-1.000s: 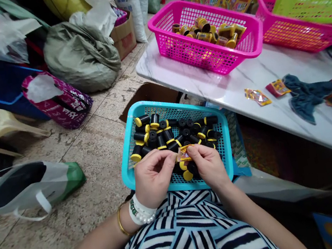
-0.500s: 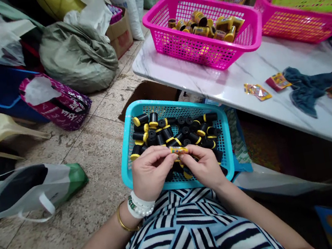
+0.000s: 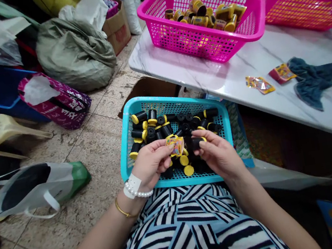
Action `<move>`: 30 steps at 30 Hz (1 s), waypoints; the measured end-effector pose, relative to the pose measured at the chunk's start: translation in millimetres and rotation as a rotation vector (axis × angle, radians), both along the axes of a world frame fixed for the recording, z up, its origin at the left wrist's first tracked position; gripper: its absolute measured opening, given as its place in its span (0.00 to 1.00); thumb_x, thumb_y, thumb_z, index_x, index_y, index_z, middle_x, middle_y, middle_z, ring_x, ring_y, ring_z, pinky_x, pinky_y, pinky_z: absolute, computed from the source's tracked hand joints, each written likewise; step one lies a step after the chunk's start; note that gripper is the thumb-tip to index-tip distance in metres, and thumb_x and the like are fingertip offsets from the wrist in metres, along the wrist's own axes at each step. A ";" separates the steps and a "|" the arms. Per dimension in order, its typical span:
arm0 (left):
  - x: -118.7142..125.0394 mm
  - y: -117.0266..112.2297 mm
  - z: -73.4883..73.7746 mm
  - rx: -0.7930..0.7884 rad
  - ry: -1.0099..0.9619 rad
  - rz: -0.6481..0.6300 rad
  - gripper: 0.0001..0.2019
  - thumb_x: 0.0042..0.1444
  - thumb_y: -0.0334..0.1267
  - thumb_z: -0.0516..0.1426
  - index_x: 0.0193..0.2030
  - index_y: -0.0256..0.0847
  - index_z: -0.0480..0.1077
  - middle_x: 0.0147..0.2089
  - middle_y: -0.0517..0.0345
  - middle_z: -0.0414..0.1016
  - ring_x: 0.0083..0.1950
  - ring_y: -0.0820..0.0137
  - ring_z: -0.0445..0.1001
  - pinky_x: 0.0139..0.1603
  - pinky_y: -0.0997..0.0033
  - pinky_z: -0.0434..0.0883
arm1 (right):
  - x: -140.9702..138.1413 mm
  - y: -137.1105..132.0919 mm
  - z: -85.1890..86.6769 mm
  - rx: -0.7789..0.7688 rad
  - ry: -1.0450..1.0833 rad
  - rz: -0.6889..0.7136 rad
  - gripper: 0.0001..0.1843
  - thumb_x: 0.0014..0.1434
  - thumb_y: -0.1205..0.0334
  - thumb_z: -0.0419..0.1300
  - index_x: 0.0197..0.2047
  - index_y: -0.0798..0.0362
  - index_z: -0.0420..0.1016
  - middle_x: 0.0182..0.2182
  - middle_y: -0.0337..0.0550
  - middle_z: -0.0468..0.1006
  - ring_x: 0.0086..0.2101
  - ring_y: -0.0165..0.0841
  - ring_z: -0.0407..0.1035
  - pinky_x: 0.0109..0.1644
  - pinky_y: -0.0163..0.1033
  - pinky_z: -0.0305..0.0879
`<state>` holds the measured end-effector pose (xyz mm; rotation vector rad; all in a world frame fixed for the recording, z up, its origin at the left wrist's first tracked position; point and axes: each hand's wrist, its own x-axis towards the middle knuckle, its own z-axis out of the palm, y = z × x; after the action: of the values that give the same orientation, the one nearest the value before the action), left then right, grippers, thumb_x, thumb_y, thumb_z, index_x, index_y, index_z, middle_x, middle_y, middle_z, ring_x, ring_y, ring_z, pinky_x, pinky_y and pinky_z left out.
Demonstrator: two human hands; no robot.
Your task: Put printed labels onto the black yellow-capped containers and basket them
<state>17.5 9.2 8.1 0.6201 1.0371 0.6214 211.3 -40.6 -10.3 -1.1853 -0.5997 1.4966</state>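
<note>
L hand [image 3: 151,161]: thumb and fingers pinched closed on left part of a printed film wrapper [image 3: 176,145], remaining fingers curled below. R hand [image 3: 222,155]: fingers part-curled, tips closed on a black canister [image 3: 193,144] w/ yellow cap. Both items are held above the turquoise mesh basket [image 3: 165,100], over its front half, approx. midway btw. L and R rims.

Key relation: wrapper lies immed. left of canister, at approx. same level; canister's long axis runs approx. L–R, capped end toward R palm, black end toward wrapper. Contact btw. the two: cannot confirm. R hand is nearer the desk [image 3: 192,73]; L hand is on the far side from it.

Basket contents: many black canisters w/ yellow caps, mixed orientation, heaviest toward rear rim. Basket sits beside desk's near edge, by its left corner. Desk: pink basket [image 3: 201,50] w/ yellow-wrapped canisters near rear edge; loose printed packet [image 3: 259,83] toward near edge, blue cloth [image 3: 309,75] farther right.
</note>
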 end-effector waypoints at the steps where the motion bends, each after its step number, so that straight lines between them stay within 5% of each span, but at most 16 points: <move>1: 1.8 1.3 0.3 -0.015 -0.028 -0.013 0.15 0.45 0.39 0.70 0.37 0.33 0.76 0.24 0.61 0.71 0.17 0.85 0.58 0.15 0.84 0.45 | 1.3 -1.4 0.3 0.031 -0.019 -0.048 0.21 0.51 0.55 0.70 0.48 0.46 0.76 0.41 0.41 0.79 0.30 0.29 0.71 0.37 0.37 0.71; 8: 12.9 5.8 1.8 -0.093 -0.193 0.009 0.13 0.44 0.36 0.71 0.33 0.32 0.75 0.26 0.62 0.70 0.18 0.87 0.56 0.15 0.86 0.46 | -7.2 -11.6 0.6 0.239 -0.221 -0.119 0.18 0.52 0.53 0.71 0.46 0.45 0.76 0.46 0.46 0.82 0.47 0.42 0.76 0.56 0.50 0.72; 16: 19.4 7.7 0.4 -0.139 -0.278 0.031 0.14 0.44 0.34 0.71 0.35 0.32 0.73 0.27 0.63 0.70 0.18 0.88 0.56 0.14 0.87 0.46 | -7.8 -10.3 6.3 0.235 -0.275 -0.184 0.16 0.55 0.56 0.70 0.46 0.45 0.76 0.46 0.45 0.83 0.47 0.41 0.77 0.57 0.51 0.72; 25: 21.3 4.1 -0.1 -0.036 -0.229 0.068 0.15 0.45 0.39 0.70 0.35 0.33 0.74 0.29 0.60 0.73 0.19 0.86 0.58 0.15 0.85 0.46 | -12.9 -14.8 14.1 0.507 -0.873 -0.148 0.18 0.56 0.66 0.68 0.50 0.44 0.78 0.48 0.47 0.80 0.51 0.44 0.74 0.59 0.54 0.71; 30: 17.6 0.6 4.3 0.037 -0.205 0.077 0.15 0.46 0.43 0.69 0.32 0.32 0.75 0.27 0.57 0.73 0.21 0.82 0.62 0.16 0.83 0.51 | -15.6 -10.0 14.8 0.509 -0.680 -0.088 0.13 0.58 0.64 0.66 0.47 0.44 0.78 0.46 0.46 0.77 0.47 0.41 0.75 0.51 0.49 0.75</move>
<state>35.1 9.7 12.4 0.5378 0.8621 0.7570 195.8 -50.6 4.6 -1.2712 -1.2780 0.7629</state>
